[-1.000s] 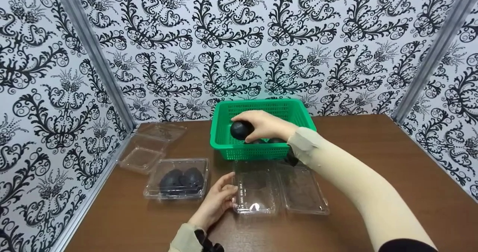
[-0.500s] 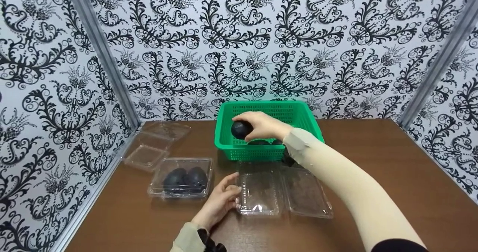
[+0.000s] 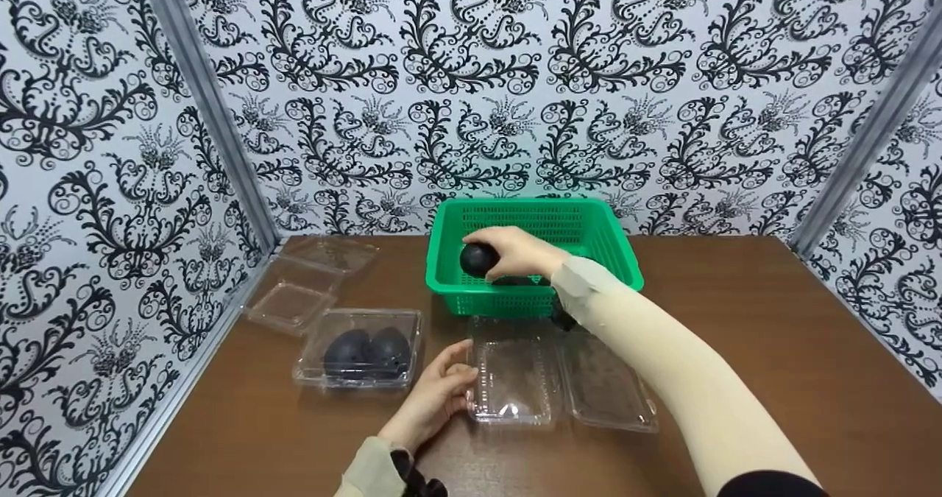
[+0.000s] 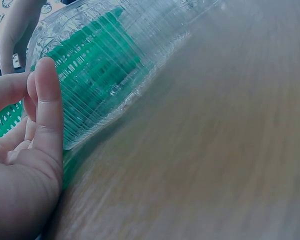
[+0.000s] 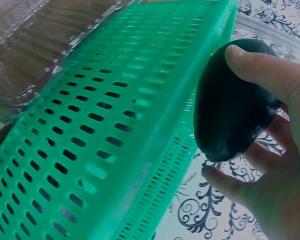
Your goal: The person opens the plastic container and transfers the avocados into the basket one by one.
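Observation:
My right hand (image 3: 516, 250) grips a dark avocado (image 3: 478, 260) above the green basket (image 3: 478, 304). In the right wrist view the thumb lies over the avocado (image 5: 230, 107) and the fingers curve behind it. More dark avocados are partly visible inside the basket, under that hand. My left hand (image 3: 434, 390) holds the left edge of a clear plastic clamshell container (image 3: 513, 379), which stands with its lid (image 3: 611, 390) folded out to the right. The left wrist view shows its thumb and fingers at the container wall (image 4: 95, 75).
A closed clear clamshell (image 3: 360, 316) with two avocados inside stands left of my left hand. Behind it, at the table's left edge, lies another clamshell (image 3: 291, 302), unfolded. Patterned panels (image 3: 478, 77) enclose the brown table (image 3: 736, 320) at the back and sides.
The head view has shifted slightly, so everything sits a little further right. The right hand still holds the avocado over the basket, a touch lower. The left hand stays at the container.

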{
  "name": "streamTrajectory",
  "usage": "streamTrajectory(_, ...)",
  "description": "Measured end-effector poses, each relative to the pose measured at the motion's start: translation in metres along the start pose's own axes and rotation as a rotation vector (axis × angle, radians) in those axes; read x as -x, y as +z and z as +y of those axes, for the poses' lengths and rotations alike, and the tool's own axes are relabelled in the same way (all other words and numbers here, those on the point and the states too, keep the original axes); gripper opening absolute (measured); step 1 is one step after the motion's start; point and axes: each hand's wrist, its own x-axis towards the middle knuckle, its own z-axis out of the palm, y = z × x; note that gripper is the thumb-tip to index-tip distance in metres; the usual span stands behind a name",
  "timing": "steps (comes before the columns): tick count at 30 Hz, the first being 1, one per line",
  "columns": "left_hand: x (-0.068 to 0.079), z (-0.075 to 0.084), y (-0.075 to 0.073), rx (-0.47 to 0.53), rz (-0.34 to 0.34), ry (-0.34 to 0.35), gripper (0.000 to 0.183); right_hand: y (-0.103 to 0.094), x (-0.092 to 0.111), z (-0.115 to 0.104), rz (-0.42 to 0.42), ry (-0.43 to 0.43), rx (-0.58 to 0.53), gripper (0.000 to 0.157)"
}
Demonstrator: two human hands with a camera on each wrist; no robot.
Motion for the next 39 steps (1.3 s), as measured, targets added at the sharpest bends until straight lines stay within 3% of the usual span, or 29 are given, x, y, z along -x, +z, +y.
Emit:
streamTrajectory(26,0.000,0.002,0.002,0.004,0.014,-0.017,0.064,0.017,-0.007,0.016,-0.015,0.063,-0.059,0.075)
streamTrajectory(39,0.000,0.002,0.003,0.006,0.028,-0.018,0.062,0.028,-0.005,0.023,0.019,-0.026,-0.034,0.059)
